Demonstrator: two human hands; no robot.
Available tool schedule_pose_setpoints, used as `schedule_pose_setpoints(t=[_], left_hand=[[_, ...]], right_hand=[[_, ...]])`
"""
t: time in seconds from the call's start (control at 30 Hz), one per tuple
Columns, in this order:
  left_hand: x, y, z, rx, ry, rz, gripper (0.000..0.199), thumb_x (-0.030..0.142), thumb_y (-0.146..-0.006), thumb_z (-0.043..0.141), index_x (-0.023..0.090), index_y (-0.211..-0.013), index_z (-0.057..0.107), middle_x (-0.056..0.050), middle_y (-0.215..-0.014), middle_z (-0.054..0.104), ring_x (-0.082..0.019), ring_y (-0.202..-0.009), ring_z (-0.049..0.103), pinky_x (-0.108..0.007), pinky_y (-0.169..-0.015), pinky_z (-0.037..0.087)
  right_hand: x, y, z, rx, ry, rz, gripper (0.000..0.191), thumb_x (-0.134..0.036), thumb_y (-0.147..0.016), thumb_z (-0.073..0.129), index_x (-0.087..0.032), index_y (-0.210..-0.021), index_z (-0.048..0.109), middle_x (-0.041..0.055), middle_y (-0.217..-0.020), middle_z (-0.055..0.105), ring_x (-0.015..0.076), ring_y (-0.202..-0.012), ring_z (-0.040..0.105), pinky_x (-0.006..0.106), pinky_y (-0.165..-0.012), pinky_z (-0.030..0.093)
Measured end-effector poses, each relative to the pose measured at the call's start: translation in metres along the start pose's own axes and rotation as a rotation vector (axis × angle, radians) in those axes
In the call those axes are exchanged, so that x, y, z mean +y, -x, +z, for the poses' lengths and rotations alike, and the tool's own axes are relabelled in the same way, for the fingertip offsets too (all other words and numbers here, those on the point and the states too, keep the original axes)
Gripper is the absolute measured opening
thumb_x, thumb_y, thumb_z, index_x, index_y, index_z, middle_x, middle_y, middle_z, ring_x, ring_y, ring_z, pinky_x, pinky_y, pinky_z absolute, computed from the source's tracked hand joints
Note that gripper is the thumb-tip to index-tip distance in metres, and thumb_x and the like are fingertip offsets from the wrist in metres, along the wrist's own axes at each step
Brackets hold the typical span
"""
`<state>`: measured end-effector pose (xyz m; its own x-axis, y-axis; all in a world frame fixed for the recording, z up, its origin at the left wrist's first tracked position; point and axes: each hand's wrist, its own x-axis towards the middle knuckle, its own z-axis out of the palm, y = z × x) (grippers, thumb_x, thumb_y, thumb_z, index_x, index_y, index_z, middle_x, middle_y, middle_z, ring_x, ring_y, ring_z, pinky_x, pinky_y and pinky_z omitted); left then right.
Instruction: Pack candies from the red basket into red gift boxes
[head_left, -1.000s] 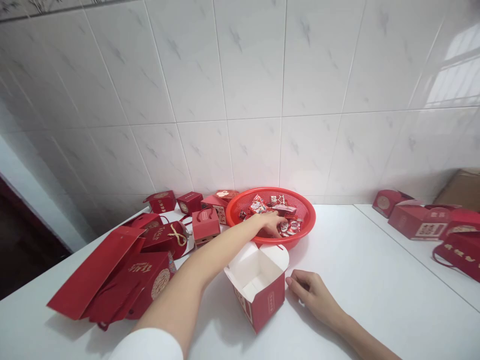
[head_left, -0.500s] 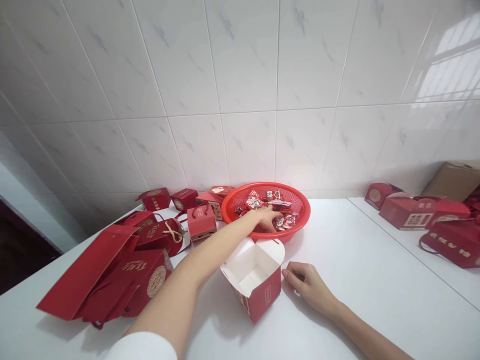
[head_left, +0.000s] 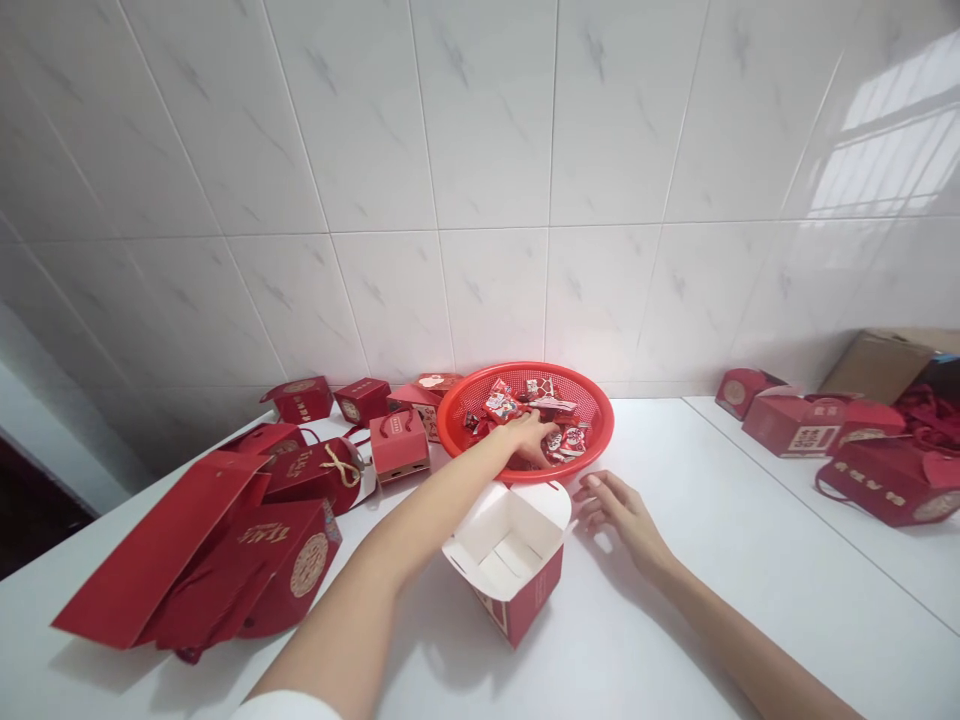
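In the head view, the left hand (head_left: 531, 442) dips into the red basket (head_left: 583, 392), fingers parted over wrapped sweets (head_left: 574, 440); whether it grips any, I cannot tell. The right hand (head_left: 611, 508), loosely spread, holding nothing, is just beside the white-lined box (head_left: 536, 592).

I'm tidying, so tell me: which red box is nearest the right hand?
The open box in front of the red basket, white inside showing; other boxes sit farther from the right hand.

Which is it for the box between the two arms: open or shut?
Open: the red box has its top flaps spread, and its white inside shows down to the bottom.
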<state>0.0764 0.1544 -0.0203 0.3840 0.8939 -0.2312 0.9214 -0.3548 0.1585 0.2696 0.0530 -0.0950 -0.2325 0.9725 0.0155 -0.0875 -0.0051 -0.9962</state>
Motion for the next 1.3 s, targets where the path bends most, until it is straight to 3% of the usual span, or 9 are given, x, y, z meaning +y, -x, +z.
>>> schedule_pose_setpoints(t=[0.13, 0.27, 0.4, 0.5, 0.6, 0.73, 0.87, 1.03, 1.3], left_hand=[[0.007, 0.005, -0.002, 0.024, -0.025, -0.015, 0.094, 0.058, -0.06, 0.079, 0.031, -0.143, 0.046, -0.015, -0.152, 0.038, -0.043, -0.136, 0.043, -0.05, -0.106, 0.043], [0.019, 0.011, -0.005, 0.03, -0.062, -0.06, 0.095, 0.059, -0.058, 0.081, 0.026, -0.141, 0.047, -0.021, -0.153, 0.036, -0.048, -0.135, 0.043, -0.054, -0.105, 0.043], [0.026, 0.012, -0.006, 0.031, -0.09, -0.082, 0.085, 0.052, -0.064, 0.08, 0.023, -0.138, 0.049, -0.023, -0.15, 0.04, -0.047, -0.132, 0.048, -0.054, -0.104, 0.044], [0.026, 0.011, -0.003, 0.045, -0.105, -0.073, 0.085, 0.048, -0.067, 0.08, 0.019, -0.139, 0.046, -0.025, -0.15, 0.038, -0.046, -0.136, 0.042, -0.054, -0.108, 0.041], [0.023, 0.009, 0.002, 0.062, -0.117, -0.063, 0.095, 0.045, -0.063, 0.084, 0.017, -0.143, 0.042, -0.026, -0.154, 0.032, -0.047, -0.143, 0.031, -0.055, -0.114, 0.034], [0.019, 0.004, 0.007, 0.073, -0.11, -0.05, 0.112, 0.046, -0.061, 0.086, 0.022, -0.153, 0.027, -0.023, -0.164, 0.013, -0.047, -0.15, 0.016, -0.059, -0.117, 0.027], [0.016, 0.0, 0.01, 0.085, -0.127, -0.025, 0.118, 0.047, -0.061, 0.086, 0.023, -0.156, 0.022, -0.023, -0.166, 0.005, -0.046, -0.15, 0.014, -0.058, -0.119, 0.021], [0.011, -0.003, 0.011, 0.183, -0.212, 0.027, 0.112, 0.049, -0.06, 0.087, 0.022, -0.153, 0.031, -0.023, -0.165, 0.014, -0.046, -0.149, 0.019, -0.058, -0.119, 0.019], [0.004, 0.001, 0.005, 0.298, -0.352, 0.037, 0.076, 0.036, -0.075, 0.078, 0.018, -0.143, 0.047, -0.023, -0.152, 0.04, -0.04, -0.137, 0.043, -0.054, -0.112, 0.036]], right_hand=[[-0.012, -0.014, -0.003, 0.03, -0.03, 0.065, 0.052, -0.068, -0.077, 0.068, -0.018, -0.089, 0.063, 0.0121, -0.103, 0.071, 0.0216, -0.077, 0.072, 0.031, -0.064, 0.057], [-0.027, -0.021, 0.0, 0.08, -0.042, 0.144, 0.044, -0.058, -0.08, 0.07, -0.017, -0.094, 0.064, 0.0146, -0.117, 0.068, 0.0223, -0.075, 0.074, 0.031, -0.06, 0.059], [-0.042, -0.029, 0.005, 0.054, -0.041, 0.179, 0.034, -0.044, -0.081, 0.074, -0.015, -0.096, 0.065, 0.0137, -0.103, 0.073, 0.0217, -0.067, 0.073, 0.031, -0.057, 0.059], [-0.045, -0.031, 0.009, 0.026, -0.09, 0.147, 0.027, -0.036, -0.078, 0.074, -0.015, -0.095, 0.067, 0.0101, -0.092, 0.075, 0.0206, -0.067, 0.073, 0.032, -0.066, 0.061], [-0.04, -0.026, 0.011, 0.031, -0.147, 0.096, 0.026, -0.035, -0.073, 0.076, -0.017, -0.09, 0.067, 0.0077, -0.093, 0.076, 0.0203, -0.073, 0.074, 0.034, -0.079, 0.061], [-0.03, -0.016, 0.012, 0.025, -0.225, 0.036, 0.035, -0.04, -0.066, 0.08, -0.017, -0.09, 0.069, 0.0072, -0.096, 0.076, 0.0227, -0.083, 0.073, 0.039, -0.089, 0.058], [-0.022, -0.011, 0.016, 0.049, -0.311, -0.023, 0.044, -0.043, -0.063, 0.084, -0.018, -0.097, 0.071, 0.0076, -0.104, 0.076, 0.0244, -0.089, 0.072, 0.042, -0.092, 0.056], [-0.013, -0.011, 0.024, 0.07, -0.365, -0.082, 0.049, -0.046, -0.065, 0.084, -0.018, -0.103, 0.07, 0.0101, -0.114, 0.074, 0.0286, -0.105, 0.069, 0.045, -0.097, 0.053], [0.007, -0.033, 0.029, 0.058, -0.388, -0.196, 0.042, -0.047, -0.068, 0.082, -0.021, -0.099, 0.072, 0.0114, -0.118, 0.072, 0.0319, -0.109, 0.067, 0.049, -0.095, 0.054]])
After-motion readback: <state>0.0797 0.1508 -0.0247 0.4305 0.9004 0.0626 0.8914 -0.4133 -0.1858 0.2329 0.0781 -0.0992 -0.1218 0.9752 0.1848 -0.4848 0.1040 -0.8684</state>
